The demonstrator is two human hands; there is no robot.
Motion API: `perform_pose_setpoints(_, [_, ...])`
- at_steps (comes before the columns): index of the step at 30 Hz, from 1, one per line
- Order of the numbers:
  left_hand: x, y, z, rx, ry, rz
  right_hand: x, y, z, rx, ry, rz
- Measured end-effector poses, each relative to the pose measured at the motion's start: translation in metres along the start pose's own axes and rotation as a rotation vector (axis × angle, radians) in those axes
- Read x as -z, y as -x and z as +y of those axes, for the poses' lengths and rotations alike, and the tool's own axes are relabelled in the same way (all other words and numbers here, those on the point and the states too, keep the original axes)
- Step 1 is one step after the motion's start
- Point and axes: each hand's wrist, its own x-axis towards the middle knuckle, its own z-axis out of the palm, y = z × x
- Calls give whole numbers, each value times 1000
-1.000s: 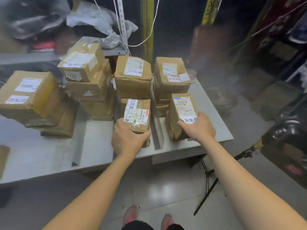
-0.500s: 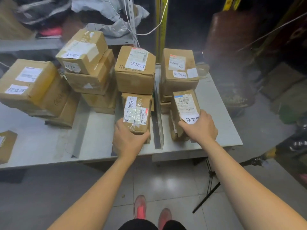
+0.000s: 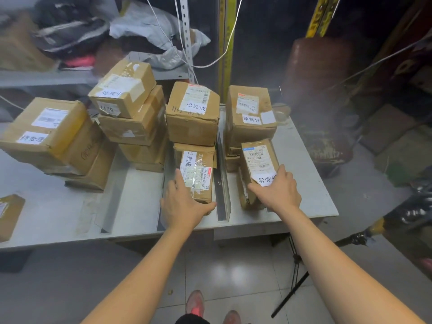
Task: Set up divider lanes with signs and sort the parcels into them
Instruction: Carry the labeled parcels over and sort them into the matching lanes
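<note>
Lanes largely filled: left hand (image 3: 184, 206) grips the third-lane parcel (image 3: 198, 174), right hand (image 3: 278, 192) the right-lane parcel (image 3: 259, 157); stray parcel (image 3: 9, 213) seemingly unsorted.

On table (image 3: 58, 213): parcel stacks (image 3: 192, 113) in lanes between upright dividers (image 3: 222, 183); loose parcel (image 3: 9, 213) at left edge.

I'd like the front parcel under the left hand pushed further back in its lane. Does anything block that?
Yes. A stack topped by the larger box marked 已完成 stands right behind the front parcel. Nothing lies between the left hand and the parcel it grips.
</note>
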Motion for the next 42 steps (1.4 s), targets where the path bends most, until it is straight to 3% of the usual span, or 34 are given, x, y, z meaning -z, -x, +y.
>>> perform_pose_setpoints(4, [12,-6,0,-99,-44,4,5,2,-2,35,0,30])
perform_pose_setpoints(10, [38,-10,-2,-163,24,2,11,11,-16,228,-88,136])
perform_pose_setpoints(17, [91,-16,-7,-309,-268,125,19,26,-55,498,-78,-53])
perform_pose_setpoints(22, [142,-15,-32,-275,-385,166,23,43,-100,692,43,-122])
perform_pose_setpoints(34, [241,8,-194,-23,-400,170,-41,141,-234,963,242,-169])
perform_pose_setpoints(42, [298,6,-352,83,-252,114,-126,233,-344,981,251,-213])
